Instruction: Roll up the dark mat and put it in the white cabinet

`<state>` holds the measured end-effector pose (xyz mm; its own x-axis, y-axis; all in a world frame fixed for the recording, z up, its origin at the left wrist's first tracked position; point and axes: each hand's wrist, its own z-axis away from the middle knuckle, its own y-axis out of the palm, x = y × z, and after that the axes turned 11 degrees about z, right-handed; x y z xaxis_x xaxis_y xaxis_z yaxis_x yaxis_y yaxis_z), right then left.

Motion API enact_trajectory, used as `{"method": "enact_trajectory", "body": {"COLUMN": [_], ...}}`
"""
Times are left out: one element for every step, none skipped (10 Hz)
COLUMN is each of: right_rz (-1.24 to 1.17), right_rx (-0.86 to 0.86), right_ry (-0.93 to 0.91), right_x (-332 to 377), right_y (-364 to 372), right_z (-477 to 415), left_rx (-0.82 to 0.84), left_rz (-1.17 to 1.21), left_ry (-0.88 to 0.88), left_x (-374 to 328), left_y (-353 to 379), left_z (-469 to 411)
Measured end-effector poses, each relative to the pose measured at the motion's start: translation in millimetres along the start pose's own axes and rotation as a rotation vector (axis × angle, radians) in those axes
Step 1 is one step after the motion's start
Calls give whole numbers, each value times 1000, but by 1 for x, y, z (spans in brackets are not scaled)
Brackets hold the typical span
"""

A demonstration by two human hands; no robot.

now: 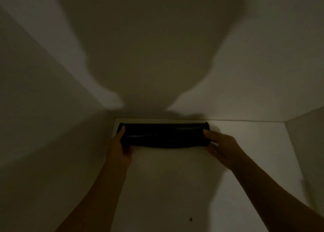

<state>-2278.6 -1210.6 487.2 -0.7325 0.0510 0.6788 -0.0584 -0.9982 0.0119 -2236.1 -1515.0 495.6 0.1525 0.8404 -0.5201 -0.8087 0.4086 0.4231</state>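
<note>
The dark mat (164, 135) is rolled into a black cylinder and lies crosswise on the floor of the white cabinet (245, 144), close to its back wall. My left hand (121, 148) grips the roll's left end, with the thumb over the top. My right hand (222, 146) holds the right end, fingers wrapped around and under it. Both forearms reach in from the lower edge of the view. The light inside is dim.
The cabinet's back wall (157, 56) rises behind the roll, with my shadow cast on it. Side walls (43, 117) close in at left and right (308, 135). A small dark spot (190, 219) marks the floor panel near the front.
</note>
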Motion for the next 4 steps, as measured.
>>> {"method": "enact_trajectory", "body": {"right_rz": [30,51,248,875], "right_rx": [-47,-45,-131,-263], "right_ry": [20,-3,-52,-115], "right_x": [-15,-30,-35,-38], "right_y": [13,13,28,46], "right_z": [-44,-63,-72,-65], "left_rx": [-83,-158,-157,-272], "left_rz": [-16,13,-13,-173], "left_ry": [49,63,94,48], "left_x": [19,36,36,33], "left_y": [0,-8,-14,-30], "left_z": [-52,-75,-87,-81]}}
